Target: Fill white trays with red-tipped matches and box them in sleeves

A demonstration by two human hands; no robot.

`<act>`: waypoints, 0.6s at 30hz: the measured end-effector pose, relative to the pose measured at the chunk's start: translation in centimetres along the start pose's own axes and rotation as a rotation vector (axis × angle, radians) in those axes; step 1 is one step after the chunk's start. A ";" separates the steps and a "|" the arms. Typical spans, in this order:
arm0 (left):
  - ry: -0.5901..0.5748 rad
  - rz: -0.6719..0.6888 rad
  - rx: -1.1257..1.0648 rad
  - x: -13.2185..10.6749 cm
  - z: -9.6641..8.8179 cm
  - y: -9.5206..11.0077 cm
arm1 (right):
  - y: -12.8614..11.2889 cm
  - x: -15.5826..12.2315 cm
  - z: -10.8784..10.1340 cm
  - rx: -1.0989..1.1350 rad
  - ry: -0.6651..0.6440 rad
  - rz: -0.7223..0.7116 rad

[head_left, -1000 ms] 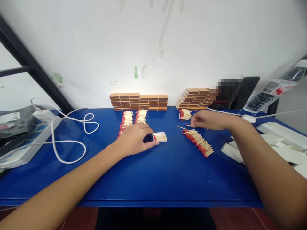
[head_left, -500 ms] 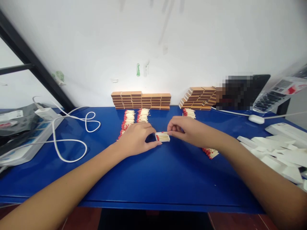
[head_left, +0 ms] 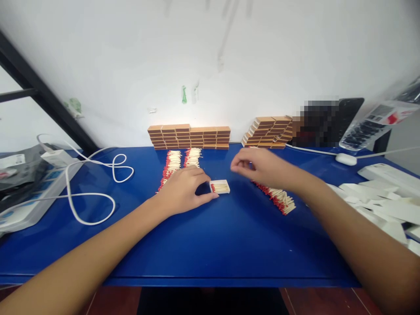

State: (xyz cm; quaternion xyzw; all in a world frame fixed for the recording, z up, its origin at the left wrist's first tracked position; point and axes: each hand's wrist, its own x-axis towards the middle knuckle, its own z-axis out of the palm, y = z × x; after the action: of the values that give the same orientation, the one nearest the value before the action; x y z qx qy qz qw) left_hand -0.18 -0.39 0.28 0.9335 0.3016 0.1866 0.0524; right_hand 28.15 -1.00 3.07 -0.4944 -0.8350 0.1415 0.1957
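A small white matchbox tray [head_left: 220, 187] with red-tipped matches in it lies on the blue table [head_left: 210, 245]. My left hand [head_left: 182, 189] rests beside it, thumb and fingers closed on the tray's left end. My right hand [head_left: 259, 168] hovers a little above and to the right of the tray, fingertips curled in a pinch; whether anything is in them is too small to see. Under and beside that hand lies a slanted row of loose matches [head_left: 277, 200]. Two more rows of matches [head_left: 171, 165] lie behind my left hand.
Brown matchboxes are stacked against the wall in a low row [head_left: 188, 137] and a leaning pile [head_left: 267, 131]. White box sleeves [head_left: 377, 201] are heaped at the right, with a white mouse [head_left: 345, 159] behind. A looped white cable [head_left: 92, 192] and a power strip [head_left: 29, 197] lie at the left.
My right hand came from the right-hand matches to the tray, touched it, and has now lifted up and back to the right. My left hand has stayed on the tray.
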 end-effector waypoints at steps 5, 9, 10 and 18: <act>-0.010 0.000 0.004 0.0 -0.1 -0.1 | 6.5 0.2 -3.0 -0.219 0.085 0.227; -0.005 -0.011 0.004 0.0 -0.2 0.0 | 8.4 0.1 -3.0 -0.214 0.013 0.277; -0.003 -0.013 0.003 0.0 -0.2 0.0 | 8.4 0.1 -2.8 -0.208 -0.004 0.291; -0.002 0.001 -0.009 0.0 -0.4 -0.1 | 7.9 0.0 -2.3 -0.172 -0.090 0.349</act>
State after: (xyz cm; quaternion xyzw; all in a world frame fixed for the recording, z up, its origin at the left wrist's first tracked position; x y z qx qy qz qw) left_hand -0.40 -0.36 0.59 0.9336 0.3002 0.1872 0.0569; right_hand 35.34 2.82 1.67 -0.6397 -0.7536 0.1236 0.0877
